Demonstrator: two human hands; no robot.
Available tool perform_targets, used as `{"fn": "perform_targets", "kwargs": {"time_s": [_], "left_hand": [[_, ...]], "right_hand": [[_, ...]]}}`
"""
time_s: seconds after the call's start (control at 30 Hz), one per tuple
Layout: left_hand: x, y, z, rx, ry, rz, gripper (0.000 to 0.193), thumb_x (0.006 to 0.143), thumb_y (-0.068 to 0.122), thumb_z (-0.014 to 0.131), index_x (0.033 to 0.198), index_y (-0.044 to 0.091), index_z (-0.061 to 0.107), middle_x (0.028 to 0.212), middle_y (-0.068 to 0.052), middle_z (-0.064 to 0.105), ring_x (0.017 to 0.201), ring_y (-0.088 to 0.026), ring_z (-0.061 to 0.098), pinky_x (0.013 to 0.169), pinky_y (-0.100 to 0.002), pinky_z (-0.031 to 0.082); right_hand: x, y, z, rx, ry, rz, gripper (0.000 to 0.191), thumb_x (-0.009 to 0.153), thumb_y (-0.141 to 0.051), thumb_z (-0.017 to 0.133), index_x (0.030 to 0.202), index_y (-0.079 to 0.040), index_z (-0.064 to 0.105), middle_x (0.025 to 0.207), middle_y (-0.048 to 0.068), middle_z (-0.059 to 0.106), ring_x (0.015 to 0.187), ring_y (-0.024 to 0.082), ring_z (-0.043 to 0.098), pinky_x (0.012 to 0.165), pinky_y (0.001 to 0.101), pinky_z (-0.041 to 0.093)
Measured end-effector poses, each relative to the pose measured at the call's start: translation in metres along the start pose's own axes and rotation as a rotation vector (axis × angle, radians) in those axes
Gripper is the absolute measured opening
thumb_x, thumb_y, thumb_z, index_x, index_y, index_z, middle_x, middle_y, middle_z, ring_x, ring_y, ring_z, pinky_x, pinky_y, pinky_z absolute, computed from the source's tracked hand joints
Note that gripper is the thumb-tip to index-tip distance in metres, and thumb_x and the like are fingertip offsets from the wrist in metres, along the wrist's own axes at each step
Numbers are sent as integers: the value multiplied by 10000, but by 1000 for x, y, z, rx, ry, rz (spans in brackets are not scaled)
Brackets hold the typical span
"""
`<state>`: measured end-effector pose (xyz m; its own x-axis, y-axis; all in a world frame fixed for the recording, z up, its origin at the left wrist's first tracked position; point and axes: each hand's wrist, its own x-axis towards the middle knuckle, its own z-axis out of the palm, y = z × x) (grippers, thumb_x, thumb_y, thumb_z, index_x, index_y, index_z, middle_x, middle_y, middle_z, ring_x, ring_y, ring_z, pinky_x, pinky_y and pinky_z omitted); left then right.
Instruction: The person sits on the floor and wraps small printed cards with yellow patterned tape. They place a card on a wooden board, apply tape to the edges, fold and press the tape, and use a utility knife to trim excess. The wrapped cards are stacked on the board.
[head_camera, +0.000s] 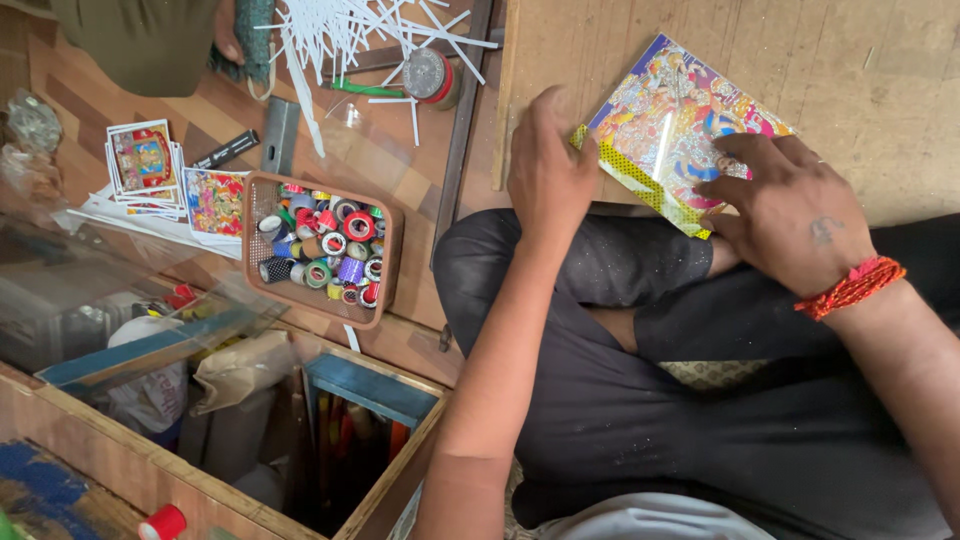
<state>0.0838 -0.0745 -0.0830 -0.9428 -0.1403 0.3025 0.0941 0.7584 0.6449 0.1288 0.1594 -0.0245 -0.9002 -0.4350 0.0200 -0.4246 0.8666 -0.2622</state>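
Observation:
A glossy, brightly coloured picture (670, 115) with a yellow patterned border lies tilted on a wooden board (860, 70) in front of my crossed legs. My left hand (547, 170) presses on the picture's left corner, fingers curled over the edge. My right hand (785, 215), with a red thread band at the wrist, rests flat on the picture's lower right part, fingers spread. Neither hand lifts the picture off the board.
A brown basket (322, 250) full of small coloured tape rolls sits to the left. Small printed pictures (145, 160) lie stacked beyond it. White strips (350, 30) and a tape roll (430, 75) lie at the top. An open wooden box (360, 420) is lower left. Another person's sleeve (140, 40) is upper left.

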Motion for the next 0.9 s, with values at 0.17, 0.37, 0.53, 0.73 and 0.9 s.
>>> {"fn": "perform_targets", "kwargs": {"time_s": [0.17, 0.37, 0.53, 0.73, 0.9], "left_hand": [[-17, 22, -5, 89, -61, 92, 991, 776, 375, 840, 1577, 111, 320, 1566, -211, 366, 1430, -436, 430, 1166, -571, 386], [-53, 62, 4, 113, -209, 150, 1069, 758, 449, 846, 1617, 153, 284, 1670, -188, 270, 1548, -455, 295, 1231, -674, 285], [-58, 64, 7, 84, -253, 179, 1038, 772, 438, 853, 1620, 190, 306, 1683, -156, 287, 1576, -428, 282, 1270, -657, 272], [-25, 32, 3, 152, -214, 129, 946, 771, 332, 866, 1562, 176, 371, 1663, -213, 236, 1542, -469, 243, 1224, -686, 203], [22, -13, -6, 286, -39, 81, 833, 741, 235, 851, 1477, 193, 463, 1634, -181, 270, 1533, -463, 267, 1231, -647, 207]], "right_hand": [[-2, 1, -1, 20, -11, 17, 256, 815, -306, 756, 1035, -185, 807, 1392, 39, 640, 1242, 284, 615, 1004, 415, 527], [-4, 1, -3, 50, -4, 35, 262, 806, -232, 724, 1051, -186, 806, 1403, 56, 634, 1259, 289, 604, 995, 442, 532], [-5, 2, -2, 117, 12, 40, 279, 812, -171, 679, 1064, -176, 799, 1412, 63, 629, 1249, 300, 604, 980, 427, 547], [-8, 3, -2, 140, 1, 49, 297, 814, -176, 686, 1088, -169, 798, 1412, 70, 625, 1246, 308, 597, 956, 422, 547], [-8, 2, -2, 172, 35, 46, 266, 829, -200, 701, 1078, -173, 794, 1417, 68, 624, 1267, 319, 583, 978, 425, 540]]}}
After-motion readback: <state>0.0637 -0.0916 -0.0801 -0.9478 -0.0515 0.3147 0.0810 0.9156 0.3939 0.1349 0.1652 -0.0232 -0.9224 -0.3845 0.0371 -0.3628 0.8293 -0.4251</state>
